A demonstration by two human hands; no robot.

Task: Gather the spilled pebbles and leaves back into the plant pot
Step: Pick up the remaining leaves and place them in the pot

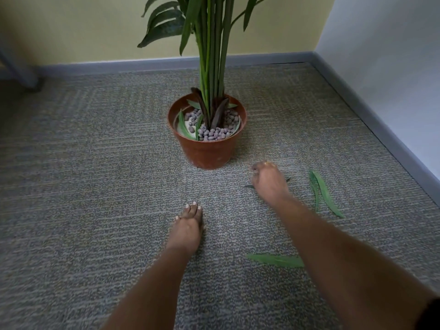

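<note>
Leaf pickup is in hand: the right hand (266,179) covers a dark leaf (248,186) near the pot (207,153), its grasp unclear through blur, while the left hand (189,226) is relaxed and empty; next, pinch and lift the leaf.

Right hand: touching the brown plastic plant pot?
Apart. Head view shows a strip of grey carpet between the right hand and the brown plastic plant pot.

Single head view, looking forward and down, carpet (95,163) close below, plant pot (207,151) straight ahead
</note>
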